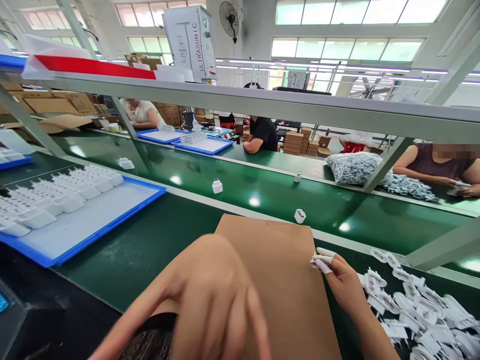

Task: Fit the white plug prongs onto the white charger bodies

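My left hand (219, 295) hangs over the near part of a brown cardboard sheet (273, 280). It is blurred, back of the hand up, with its fingers pointing down past the frame's lower edge, so what they hold is hidden. White covers sit on some fingertips of my right hand (347, 285), which is closed in a pinch at the cardboard's right edge. A small white piece (313, 260) shows at those fingertips; its kind cannot be made out. Right of this hand lies a pile of white plastic plug parts (420, 305).
A blue-rimmed tray (112, 220) at left carries rows of white chargers. On the green conveyor belt (258, 200) beyond are scattered chargers (217, 186) and an open white housing (300, 216). A shelf beam (262, 102) crosses overhead. Several people sit across the line.
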Available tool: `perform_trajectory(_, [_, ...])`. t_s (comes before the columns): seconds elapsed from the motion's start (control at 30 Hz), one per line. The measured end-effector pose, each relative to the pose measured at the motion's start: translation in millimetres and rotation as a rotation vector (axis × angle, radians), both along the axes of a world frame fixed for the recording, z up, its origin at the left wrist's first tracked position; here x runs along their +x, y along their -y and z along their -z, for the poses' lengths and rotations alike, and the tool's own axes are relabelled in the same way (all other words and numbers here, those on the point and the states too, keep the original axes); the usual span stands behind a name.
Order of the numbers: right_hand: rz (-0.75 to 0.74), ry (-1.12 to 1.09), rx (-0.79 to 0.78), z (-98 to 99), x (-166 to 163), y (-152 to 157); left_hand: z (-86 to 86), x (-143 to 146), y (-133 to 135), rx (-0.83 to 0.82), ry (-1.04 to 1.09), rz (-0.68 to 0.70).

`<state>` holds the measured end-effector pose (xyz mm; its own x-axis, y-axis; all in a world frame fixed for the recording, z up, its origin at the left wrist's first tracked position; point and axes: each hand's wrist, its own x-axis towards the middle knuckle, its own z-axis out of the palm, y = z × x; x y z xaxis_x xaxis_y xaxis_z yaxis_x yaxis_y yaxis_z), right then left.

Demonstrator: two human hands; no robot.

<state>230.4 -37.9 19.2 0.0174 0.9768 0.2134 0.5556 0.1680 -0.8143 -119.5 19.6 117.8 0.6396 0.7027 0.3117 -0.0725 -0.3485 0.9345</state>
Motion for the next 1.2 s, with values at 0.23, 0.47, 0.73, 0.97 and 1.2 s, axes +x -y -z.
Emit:
perform_trajectory(0.23, [-0.13,0.136,0.047,10.0,-6.1,1.3,32.1,98.8,-99.8,-0.045,-0.238,-0.426])
perform_trajectory(0.47, [-0.178,0.064,0.03,24.9,-15.7,0.4,97.2,165.7,-141.4,-0.092,-0.737,-0.86])
perform_trajectory(0.73, [-0.09,-0.229,-0.118,27.8,-19.5,-4.0,85.5,167.1,-141.8,0.003,-0.678,-0.703])
perform_trajectory(0.97, [0.088,-0.451,-0.205,3.6,-19.8,-4.6,87.0,136.2,-79.3,0.153,-0.554,-0.323])
perform_trajectory(1.2, [0.051,-0.896,-0.361,-2.6,-24.9,-3.7,115.4,112.1,-1.0,0.19,-0.402,-0.028])
